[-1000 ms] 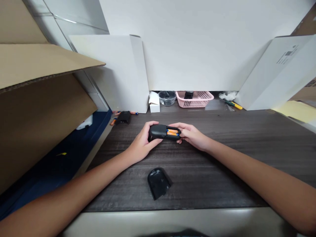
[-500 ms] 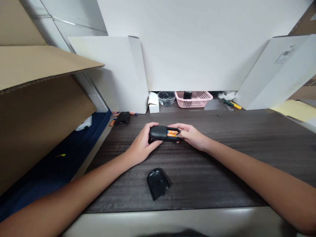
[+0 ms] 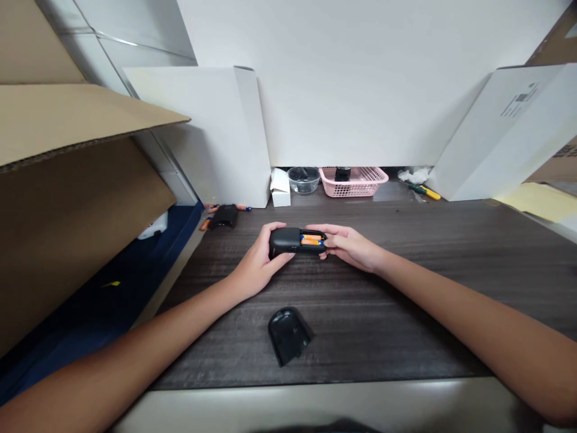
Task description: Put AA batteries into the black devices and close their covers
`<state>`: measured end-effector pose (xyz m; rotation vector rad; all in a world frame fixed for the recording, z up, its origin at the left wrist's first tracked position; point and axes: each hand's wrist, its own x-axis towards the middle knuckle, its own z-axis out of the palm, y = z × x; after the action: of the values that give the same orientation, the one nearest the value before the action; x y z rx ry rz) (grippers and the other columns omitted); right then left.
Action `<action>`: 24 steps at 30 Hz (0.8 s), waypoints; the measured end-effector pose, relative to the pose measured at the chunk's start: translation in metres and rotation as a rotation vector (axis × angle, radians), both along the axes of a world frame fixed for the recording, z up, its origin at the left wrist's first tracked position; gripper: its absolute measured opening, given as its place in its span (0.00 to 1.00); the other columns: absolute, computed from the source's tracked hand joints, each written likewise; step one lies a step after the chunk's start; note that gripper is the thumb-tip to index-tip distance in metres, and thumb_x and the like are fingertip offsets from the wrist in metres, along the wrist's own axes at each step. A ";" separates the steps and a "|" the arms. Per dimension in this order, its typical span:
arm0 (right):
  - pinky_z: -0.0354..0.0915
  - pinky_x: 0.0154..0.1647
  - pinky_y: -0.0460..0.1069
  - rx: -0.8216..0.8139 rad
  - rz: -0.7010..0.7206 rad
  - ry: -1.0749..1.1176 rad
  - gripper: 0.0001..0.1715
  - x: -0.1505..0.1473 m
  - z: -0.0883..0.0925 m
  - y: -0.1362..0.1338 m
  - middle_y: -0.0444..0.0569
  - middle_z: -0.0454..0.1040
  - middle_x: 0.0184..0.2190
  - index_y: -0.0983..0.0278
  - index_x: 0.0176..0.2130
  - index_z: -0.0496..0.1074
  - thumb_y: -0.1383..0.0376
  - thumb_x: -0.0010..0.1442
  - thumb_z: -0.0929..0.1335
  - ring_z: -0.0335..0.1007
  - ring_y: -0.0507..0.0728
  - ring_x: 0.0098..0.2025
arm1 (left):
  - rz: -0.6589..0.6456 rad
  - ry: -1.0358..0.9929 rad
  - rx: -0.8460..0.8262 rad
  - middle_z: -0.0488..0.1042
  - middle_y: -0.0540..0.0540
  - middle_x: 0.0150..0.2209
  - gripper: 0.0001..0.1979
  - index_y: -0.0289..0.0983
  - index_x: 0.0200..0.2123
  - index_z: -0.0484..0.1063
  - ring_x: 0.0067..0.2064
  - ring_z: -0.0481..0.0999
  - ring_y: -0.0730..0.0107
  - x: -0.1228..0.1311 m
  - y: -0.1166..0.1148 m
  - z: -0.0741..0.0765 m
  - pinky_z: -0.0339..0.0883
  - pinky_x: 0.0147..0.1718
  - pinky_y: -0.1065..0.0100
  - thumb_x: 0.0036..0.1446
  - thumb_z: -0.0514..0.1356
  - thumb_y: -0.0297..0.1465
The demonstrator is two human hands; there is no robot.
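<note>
A black wireless mouse (image 3: 285, 239), by its shape, is held just over the table between both hands. Its battery bay stands uncovered on the right side, and orange-and-blue batteries (image 3: 312, 240) lie inside. My left hand (image 3: 261, 258) wraps round the closed, rounded end, thumb along the near side. At the other end, my right hand (image 3: 349, 245) grips the mouse, its thumb at the batteries' ends and fingers behind the far edge. Nearer to me, a loose black curved cover (image 3: 288, 335) lies on the table.
Back left are a black piece (image 3: 224, 215) and more orange batteries (image 3: 206, 224). Along the back stand a small white box (image 3: 280, 189), a clear bowl (image 3: 303, 180), a pink basket (image 3: 354, 187) and a yellow-handled tool (image 3: 430, 193). An open cardboard box (image 3: 81, 222) borders the left.
The mouse and my left hand have shifted slightly left and up. My right thumb has drawn back a little, so the batteries show more fully. The cover has not moved.
</note>
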<state>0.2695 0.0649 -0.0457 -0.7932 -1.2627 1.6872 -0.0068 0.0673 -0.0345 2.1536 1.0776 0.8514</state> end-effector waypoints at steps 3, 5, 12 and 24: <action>0.74 0.43 0.51 0.003 0.012 0.009 0.26 0.002 0.000 0.001 0.50 0.81 0.49 0.59 0.60 0.79 0.63 0.63 0.76 0.73 0.50 0.35 | 0.032 -0.013 -0.039 0.71 0.42 0.59 0.28 0.43 0.66 0.57 0.58 0.73 0.55 0.000 0.002 -0.002 0.65 0.60 0.56 0.69 0.62 0.43; 0.74 0.42 0.50 0.022 0.009 0.000 0.21 0.003 -0.001 0.001 0.49 0.81 0.46 0.59 0.57 0.81 0.61 0.64 0.76 0.73 0.50 0.33 | 0.040 -0.017 -0.058 0.72 0.43 0.58 0.28 0.43 0.66 0.57 0.57 0.74 0.55 0.001 0.003 -0.003 0.66 0.59 0.56 0.69 0.62 0.43; 0.73 0.40 0.50 0.051 -0.003 0.004 0.18 0.002 -0.005 0.003 0.49 0.81 0.45 0.60 0.52 0.83 0.58 0.63 0.78 0.73 0.51 0.33 | 0.043 -0.003 -0.048 0.73 0.43 0.57 0.29 0.43 0.66 0.58 0.55 0.75 0.55 0.000 0.003 -0.003 0.67 0.57 0.56 0.69 0.62 0.44; 0.67 0.32 0.48 0.085 -0.216 -0.009 0.22 -0.011 -0.010 0.003 0.51 0.80 0.45 0.61 0.48 0.83 0.48 0.65 0.75 0.67 0.52 0.35 | 0.024 0.011 -0.025 0.73 0.43 0.57 0.28 0.43 0.65 0.59 0.55 0.76 0.56 0.002 -0.001 0.002 0.68 0.57 0.57 0.69 0.62 0.45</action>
<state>0.2590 0.0683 -0.0559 -0.8547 -1.2011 1.4493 -0.0043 0.0664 -0.0323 2.1308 1.1163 0.8335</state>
